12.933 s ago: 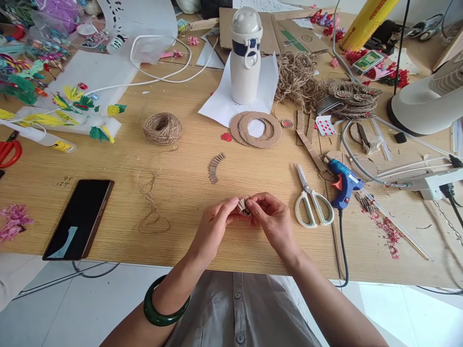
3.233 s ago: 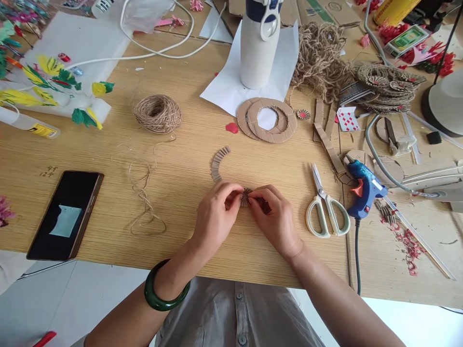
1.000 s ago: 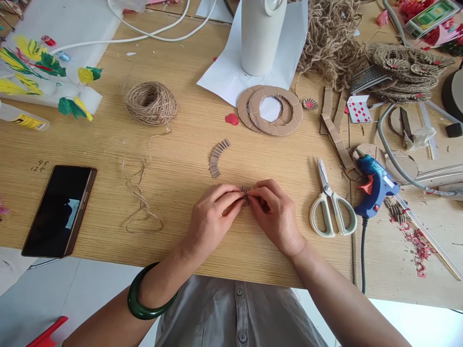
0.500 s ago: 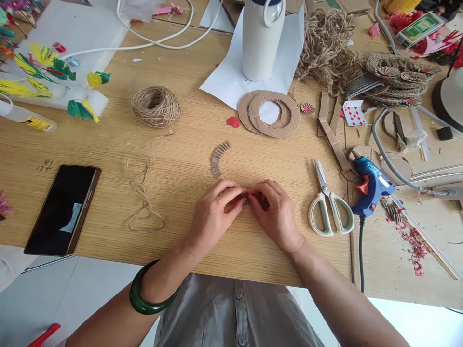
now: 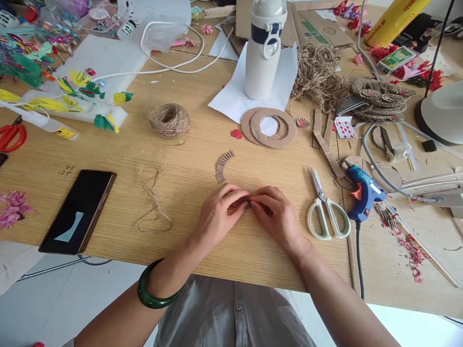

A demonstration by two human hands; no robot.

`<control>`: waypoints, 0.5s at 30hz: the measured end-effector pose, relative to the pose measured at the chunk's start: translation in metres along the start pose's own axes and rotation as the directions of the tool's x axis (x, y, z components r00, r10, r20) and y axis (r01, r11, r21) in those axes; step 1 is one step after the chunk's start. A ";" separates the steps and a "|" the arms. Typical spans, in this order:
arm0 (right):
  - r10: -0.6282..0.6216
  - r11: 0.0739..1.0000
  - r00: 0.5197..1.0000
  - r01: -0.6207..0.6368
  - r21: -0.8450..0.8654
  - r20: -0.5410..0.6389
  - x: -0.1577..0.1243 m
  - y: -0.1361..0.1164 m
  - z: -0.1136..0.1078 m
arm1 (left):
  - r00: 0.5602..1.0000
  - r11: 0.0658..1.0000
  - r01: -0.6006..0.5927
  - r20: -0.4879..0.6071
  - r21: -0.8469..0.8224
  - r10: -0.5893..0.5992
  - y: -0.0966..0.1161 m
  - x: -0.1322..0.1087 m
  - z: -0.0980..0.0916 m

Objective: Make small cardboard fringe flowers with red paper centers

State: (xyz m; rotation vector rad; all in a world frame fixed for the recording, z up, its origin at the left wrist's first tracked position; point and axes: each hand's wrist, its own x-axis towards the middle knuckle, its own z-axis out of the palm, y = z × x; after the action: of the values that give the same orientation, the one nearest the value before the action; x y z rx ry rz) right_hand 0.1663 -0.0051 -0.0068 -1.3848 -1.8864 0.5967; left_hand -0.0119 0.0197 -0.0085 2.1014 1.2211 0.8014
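Chiefly my view has moved since the last frame: it has tipped up, bringing the red scissors (image 5: 21, 137) into sight, far left of the strip (image 5: 222, 165). My left hand (image 5: 219, 209) pinches the left side of the rosette (image 5: 248, 203) between thumb and forefinger; my right hand (image 5: 280, 217) pinches the opposite side, fingertips nearly meeting. The rosette sits nearer me and right of the strip, mostly hidden by my fingers, so I cannot tell how evenly its pleats lie. Recommended: keep both pinches light and level, ease the folds round evenly, hold the centre firm without crushing them.

Surroundings, taken from the strip: rings (image 5: 288, 132) beyond and to the right; white scissors (image 5: 320, 194) to the right; glue gun (image 5: 367, 195) farther right. Loose twine (image 5: 154, 196) lies left, the phone (image 5: 77, 212) farther left.

Obstructions: the strip is close to my left knuckles and could be brushed; the gun's cord (image 5: 359, 255), well right of it, could catch my forearm if I reached across.
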 end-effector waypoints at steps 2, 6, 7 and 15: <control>-0.032 0.999 0.999 0.032 -0.031 0.029 -0.001 0.001 -0.004 | 1.000 1.000 -0.017 0.002 0.006 0.017 -0.002 0.001 0.001; -0.050 0.988 0.994 0.064 -0.140 0.101 -0.003 -0.004 -0.013 | 1.000 1.000 -0.017 0.001 -0.022 0.018 -0.006 0.002 0.003; -0.050 0.983 0.992 0.069 -0.170 0.114 -0.003 -0.006 -0.015 | 1.000 0.999 -0.007 0.000 -0.037 0.007 -0.006 0.002 0.003; -0.024 0.925 0.986 0.086 -0.371 0.167 -0.007 -0.018 -0.017 | 1.000 0.998 0.025 0.000 -0.061 -0.025 -0.005 0.004 0.004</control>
State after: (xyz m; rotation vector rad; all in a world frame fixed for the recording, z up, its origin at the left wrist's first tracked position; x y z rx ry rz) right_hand 0.1692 -0.0186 0.0153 -1.5529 -2.2494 0.3318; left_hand -0.0102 0.0243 -0.0140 2.0336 1.2052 0.8180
